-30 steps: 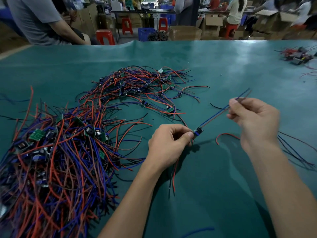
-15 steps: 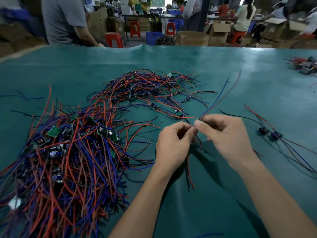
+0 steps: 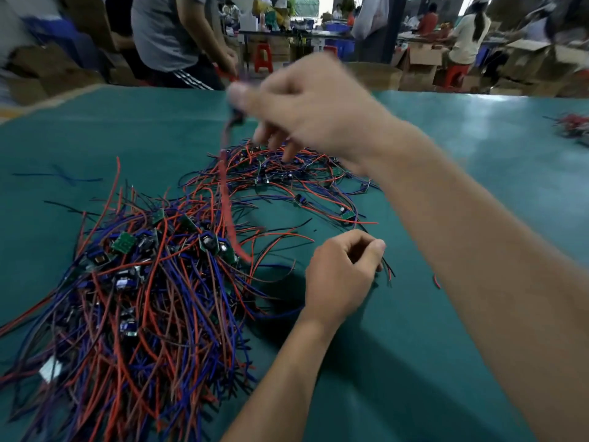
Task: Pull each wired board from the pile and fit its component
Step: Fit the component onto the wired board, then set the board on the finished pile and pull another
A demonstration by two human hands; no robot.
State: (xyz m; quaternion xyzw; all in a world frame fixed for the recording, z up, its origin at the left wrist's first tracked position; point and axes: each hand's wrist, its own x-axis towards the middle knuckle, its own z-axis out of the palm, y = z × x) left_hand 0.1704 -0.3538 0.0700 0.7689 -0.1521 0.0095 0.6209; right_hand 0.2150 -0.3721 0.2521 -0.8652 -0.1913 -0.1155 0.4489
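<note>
Two fingers of right hand (image 3: 306, 113) pinch dangling wired board (image 3: 234, 119).

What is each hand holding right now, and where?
The right hand pinches a wired board at its top, wires dangling. The left hand is curled around thin wire ends.

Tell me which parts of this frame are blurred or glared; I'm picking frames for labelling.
Head view: the raised right hand and the red wire hanging from it are motion-smeared; the left hand and the wire pile are sharper; glare whitens the green table at right; the background is soft.
</note>
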